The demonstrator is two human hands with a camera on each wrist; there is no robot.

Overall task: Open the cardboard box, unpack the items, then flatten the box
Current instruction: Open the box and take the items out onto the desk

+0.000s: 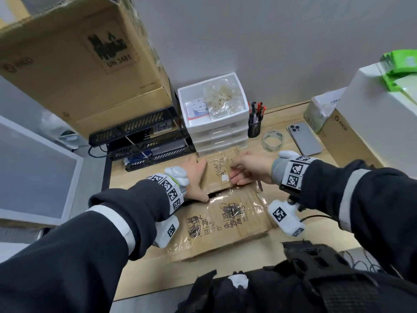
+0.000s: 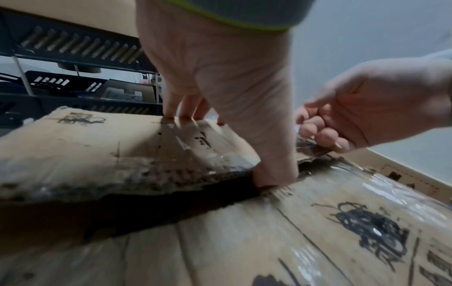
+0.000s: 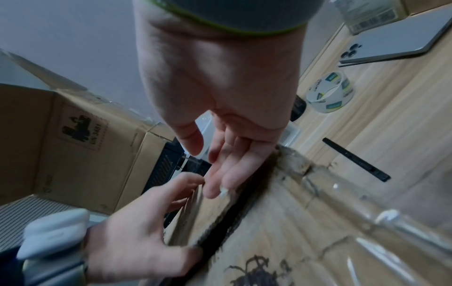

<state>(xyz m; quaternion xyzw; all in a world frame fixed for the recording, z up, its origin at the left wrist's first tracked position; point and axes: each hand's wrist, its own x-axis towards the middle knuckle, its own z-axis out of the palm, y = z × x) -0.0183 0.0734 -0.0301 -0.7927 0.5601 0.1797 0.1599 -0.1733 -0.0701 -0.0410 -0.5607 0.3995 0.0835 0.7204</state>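
Note:
A worn, taped cardboard box (image 1: 225,224) with black scribbles lies on the wooden desk (image 1: 293,256) in front of me. Its far flap (image 1: 217,175) is raised a little, and a dark gap (image 2: 171,205) shows between it and the near flap (image 2: 269,241). My left hand (image 1: 196,179) grips the far flap at its left end, with the thumb (image 2: 269,170) hooked into the gap and the fingers over the flap's far edge. My right hand (image 1: 246,170) has its fingers (image 3: 220,185) curled on the same flap's edge further right. The box's contents are hidden.
Behind the box stand a white drawer unit (image 1: 212,118), a black pen cup (image 1: 255,128) and a black tray rack (image 1: 140,143) under a large carton (image 1: 79,64). A tape roll (image 1: 273,140) and phone (image 1: 304,138) lie right. A black stick-shaped tool (image 3: 354,158) lies by the box.

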